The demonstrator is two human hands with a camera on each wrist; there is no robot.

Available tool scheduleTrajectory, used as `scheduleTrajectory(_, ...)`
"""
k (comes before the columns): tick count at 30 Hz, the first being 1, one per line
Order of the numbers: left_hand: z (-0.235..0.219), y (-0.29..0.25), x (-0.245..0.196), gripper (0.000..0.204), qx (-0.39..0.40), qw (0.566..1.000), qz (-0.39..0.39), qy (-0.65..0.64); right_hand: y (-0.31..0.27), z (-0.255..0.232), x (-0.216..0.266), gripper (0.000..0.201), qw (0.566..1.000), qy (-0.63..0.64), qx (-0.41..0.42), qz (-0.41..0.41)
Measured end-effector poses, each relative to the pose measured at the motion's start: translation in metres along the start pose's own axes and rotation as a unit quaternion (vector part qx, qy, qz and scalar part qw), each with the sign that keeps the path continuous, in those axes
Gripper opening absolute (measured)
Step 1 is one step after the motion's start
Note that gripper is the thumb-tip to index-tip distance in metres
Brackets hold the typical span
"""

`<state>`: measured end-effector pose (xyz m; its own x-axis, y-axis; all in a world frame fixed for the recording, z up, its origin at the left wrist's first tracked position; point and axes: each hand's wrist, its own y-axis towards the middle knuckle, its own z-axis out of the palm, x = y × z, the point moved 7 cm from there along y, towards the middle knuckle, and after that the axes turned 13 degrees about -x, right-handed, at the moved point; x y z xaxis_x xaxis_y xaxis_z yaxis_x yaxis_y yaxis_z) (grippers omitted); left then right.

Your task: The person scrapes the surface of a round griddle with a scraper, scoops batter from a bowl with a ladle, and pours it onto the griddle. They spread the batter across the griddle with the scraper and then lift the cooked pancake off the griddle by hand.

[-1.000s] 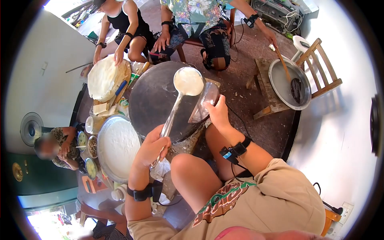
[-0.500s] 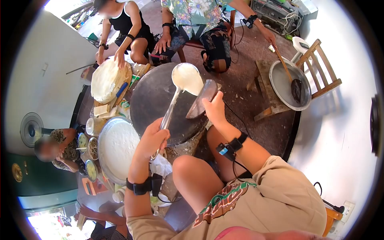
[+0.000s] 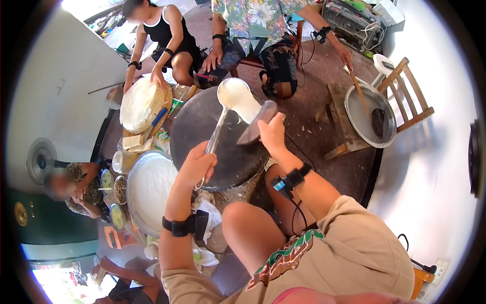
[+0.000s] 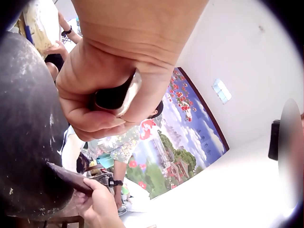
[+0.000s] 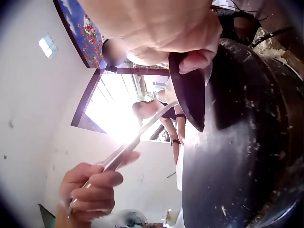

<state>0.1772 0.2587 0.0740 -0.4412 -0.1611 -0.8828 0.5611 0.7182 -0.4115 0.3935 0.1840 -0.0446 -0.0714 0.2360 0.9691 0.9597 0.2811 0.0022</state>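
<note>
In the head view my left hand [image 3: 196,164] grips the handle of a metal ladle [image 3: 216,133], whose bowl of white batter [image 3: 235,95] is tipped over the round dark griddle [image 3: 202,121]. Batter spills from the bowl's right side, beside the scraper. My right hand [image 3: 273,134] pinches a flat dark scraper [image 3: 257,123], held tilted at the griddle's right part. The left wrist view shows my left hand [image 4: 116,85] curled round the handle. From the right wrist view, my right hand [image 5: 166,33] holds the scraper [image 5: 187,92] above the griddle surface [image 5: 228,156].
A basin of white batter [image 3: 150,190] stands left of the griddle, with small bowls [image 3: 117,217] beyond. Behind it, a person handles a stack of pale flat sheets [image 3: 142,105]. Another person stirs in a metal basin [image 3: 354,129] on a stool at the right.
The ladle has tipped and its batter now pours out to the right. My right hand has raised and tilted the scraper beside the bowl. The view has shifted slightly.
</note>
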Motion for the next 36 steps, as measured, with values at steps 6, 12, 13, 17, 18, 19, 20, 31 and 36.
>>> scheduleTrajectory(6,-0.003,0.011,-0.002,0.009,-0.006,1.0,0.006,0.022,0.008,0.013,0.033,0.044,0.992,-0.035,-0.066,-0.104)
scheduleTrajectory(12,-0.009,0.021,-0.004,0.008,-0.024,1.0,0.01,-0.004,0.024,0.021,0.02,0.04,0.993,-0.037,-0.06,-0.091)
scheduleTrajectory(13,-0.01,0.022,-0.003,0.008,-0.027,1.0,0.013,-0.004,0.022,0.019,0.021,0.04,0.991,-0.04,-0.068,-0.104)
scheduleTrajectory(17,-0.01,0.028,0.0,0.008,-0.037,0.999,0.014,0.003,0.027,0.047,0.031,0.044,0.994,-0.103,-0.028,-0.03)
scheduleTrajectory(18,-0.011,0.03,0.001,0.008,-0.04,0.999,0.014,0.006,0.029,0.057,0.037,0.048,0.992,-0.12,-0.026,-0.043)
scheduleTrajectory(19,-0.012,0.032,0.002,0.008,-0.044,0.999,0.016,0.008,0.032,0.059,0.039,0.047,0.991,-0.122,-0.026,-0.046)
scheduleTrajectory(20,-0.014,0.033,0.001,0.008,-0.049,0.999,0.019,0.009,0.033,0.061,0.041,0.046,0.991,-0.124,-0.026,-0.049)
scheduleTrajectory(31,-0.023,0.038,0.003,0.006,-0.107,0.994,0.024,0.022,0.029,0.082,0.058,0.057,0.989,-0.134,-0.02,-0.055)
scheduleTrajectory(36,-0.032,0.039,0.012,0.014,-0.135,0.99,0.032,0.02,0.032,0.059,0.056,0.06,0.988,-0.15,-0.037,-0.02)
